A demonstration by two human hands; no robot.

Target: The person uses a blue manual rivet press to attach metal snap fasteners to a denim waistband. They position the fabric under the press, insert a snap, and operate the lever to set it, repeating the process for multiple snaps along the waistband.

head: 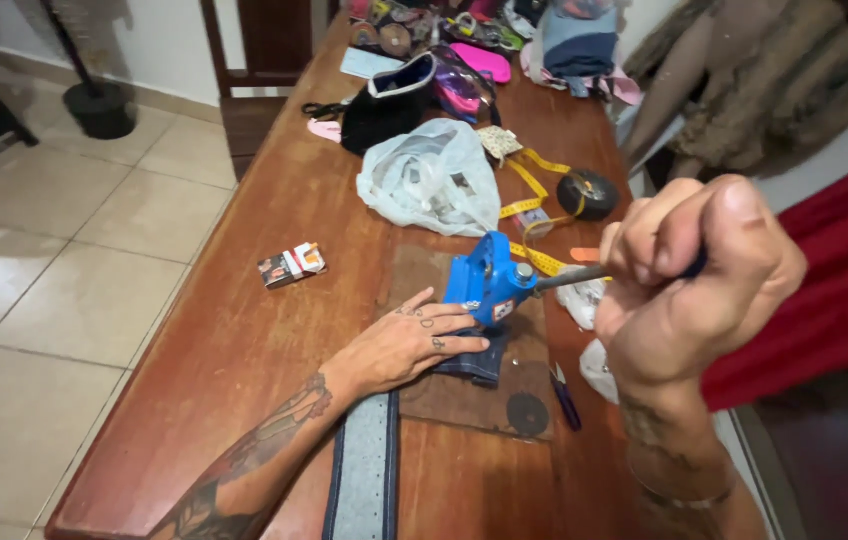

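Centrally, a blue hand press [485, 282] stands on the wooden table [244, 340]. Right hand [689, 285], clenched, grips the press's metal lever [569, 279]. Left hand [409, 345], fingers extended, lies flat on dark denim fabric [469, 362] under the press. Nearby: yellow measuring tape [529, 185], white plastic bag [431, 178].

Centre frame: my left hand [414, 340] lies flat on dark denim [474, 362] under the blue press [487, 283] | right of frame: my right hand [689, 275] fists the press lever [571, 279] | upper centre: plastic bag [431, 180], yellow tape measure [529, 205] | bottom: denim strip [364, 470] on the wooden table [234, 350].
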